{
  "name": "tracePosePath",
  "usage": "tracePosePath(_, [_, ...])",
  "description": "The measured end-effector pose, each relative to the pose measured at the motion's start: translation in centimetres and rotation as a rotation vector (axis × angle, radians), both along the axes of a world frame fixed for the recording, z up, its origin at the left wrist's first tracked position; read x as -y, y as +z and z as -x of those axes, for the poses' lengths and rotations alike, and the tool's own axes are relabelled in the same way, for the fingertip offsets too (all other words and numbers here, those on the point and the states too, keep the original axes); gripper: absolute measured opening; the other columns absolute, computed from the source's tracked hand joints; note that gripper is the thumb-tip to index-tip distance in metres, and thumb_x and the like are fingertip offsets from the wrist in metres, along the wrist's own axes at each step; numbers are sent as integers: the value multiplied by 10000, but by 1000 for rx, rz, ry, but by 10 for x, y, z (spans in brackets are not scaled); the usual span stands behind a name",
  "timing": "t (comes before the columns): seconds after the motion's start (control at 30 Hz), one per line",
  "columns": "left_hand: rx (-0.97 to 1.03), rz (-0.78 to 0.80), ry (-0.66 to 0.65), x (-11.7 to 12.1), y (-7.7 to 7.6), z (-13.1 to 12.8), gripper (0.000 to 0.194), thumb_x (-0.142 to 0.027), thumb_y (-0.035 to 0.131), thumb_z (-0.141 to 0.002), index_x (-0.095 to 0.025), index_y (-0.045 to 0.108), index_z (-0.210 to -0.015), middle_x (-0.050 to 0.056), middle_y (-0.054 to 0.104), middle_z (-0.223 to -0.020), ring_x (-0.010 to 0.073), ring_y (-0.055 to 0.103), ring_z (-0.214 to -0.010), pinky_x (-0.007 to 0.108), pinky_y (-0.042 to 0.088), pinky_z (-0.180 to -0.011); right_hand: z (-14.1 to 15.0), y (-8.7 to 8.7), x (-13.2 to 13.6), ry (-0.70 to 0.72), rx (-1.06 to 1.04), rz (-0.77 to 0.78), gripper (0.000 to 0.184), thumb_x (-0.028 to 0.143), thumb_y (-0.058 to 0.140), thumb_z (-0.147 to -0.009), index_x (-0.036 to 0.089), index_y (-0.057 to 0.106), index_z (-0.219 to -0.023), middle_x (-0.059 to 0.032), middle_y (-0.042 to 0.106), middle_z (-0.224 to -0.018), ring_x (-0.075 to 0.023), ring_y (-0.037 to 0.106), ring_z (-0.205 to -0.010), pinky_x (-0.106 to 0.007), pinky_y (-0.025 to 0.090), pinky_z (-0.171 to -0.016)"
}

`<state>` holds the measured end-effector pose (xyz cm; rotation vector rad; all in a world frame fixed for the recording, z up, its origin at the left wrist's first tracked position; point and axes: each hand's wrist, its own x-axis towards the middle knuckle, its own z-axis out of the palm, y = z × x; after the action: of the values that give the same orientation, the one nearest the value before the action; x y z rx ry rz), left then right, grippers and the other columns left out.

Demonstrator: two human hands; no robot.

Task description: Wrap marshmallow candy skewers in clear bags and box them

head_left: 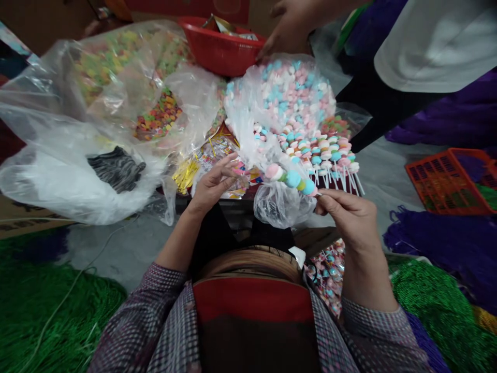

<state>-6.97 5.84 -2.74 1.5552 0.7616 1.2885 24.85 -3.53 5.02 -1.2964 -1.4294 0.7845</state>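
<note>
Between the fingers of my right hand (347, 211) is the stick end of a marshmallow skewer (293, 179), strung with pink, white, blue and green sweets and pointing left. My left hand (216, 181) hovers with its fingers apart over the printed wrappers (236, 186); I make out nothing in it. Beside the wrappers lies a bunch of gold twist ties (185, 173). Just beyond my right hand, several finished marshmallow skewers (326, 155) lie in rows with white sticks toward me. A clear bag of marshmallows (293, 85) sits behind them.
A big clear bag of gummy sweets (116, 67) fills the far left, with a white plastic bag (58, 176) nearer. A red basin (223, 49) stands at the back, near another person's hand (289, 31). An orange crate (438, 181) and green strands (442, 305) are at right.
</note>
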Motion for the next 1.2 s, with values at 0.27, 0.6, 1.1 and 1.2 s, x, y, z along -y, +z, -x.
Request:
tracePosePath(0.27, [-164,-147,33,1,10,0,214,-465,700,-941,-260,765,-945,102,670,-1470,255,630,-1382,518,511,-1171,-8,9,-4,49,309,-92,125,299,770,-895,343,850,-979,9,816,-824,-161,752,-716,-302,587,-661])
tracePosePath(0.6, [-331,-177,71,6,11,-6,297,-476,632,-982,-213,752,-910,123,776,-1256,234,702,-1265,442,543,-1086,6,-2,-5,-60,-87,-44,158,429,804,-874,297,817,-960,24,773,-735,-134,691,-603,-292,597,-599])
tracePosePath(1.1, [-457,-212,197,11,-1,-20,215,-348,593,-992,-216,672,-842,109,750,-1283,255,673,-1287,451,545,-1070,69,-22,-37,-23,202,-85,261,499,637,-983,269,762,-987,-18,816,-932,-175,734,-875,-365,590,-877])
tracePosePath(1.2, [-438,-215,175,11,-2,-21,186,-310,606,-975,-222,677,-827,100,751,-1256,254,658,-1294,436,545,-1061,68,-25,-40,-23,248,-56,276,508,606,-998,278,760,-1002,-28,811,-964,-185,734,-895,-374,583,-900])
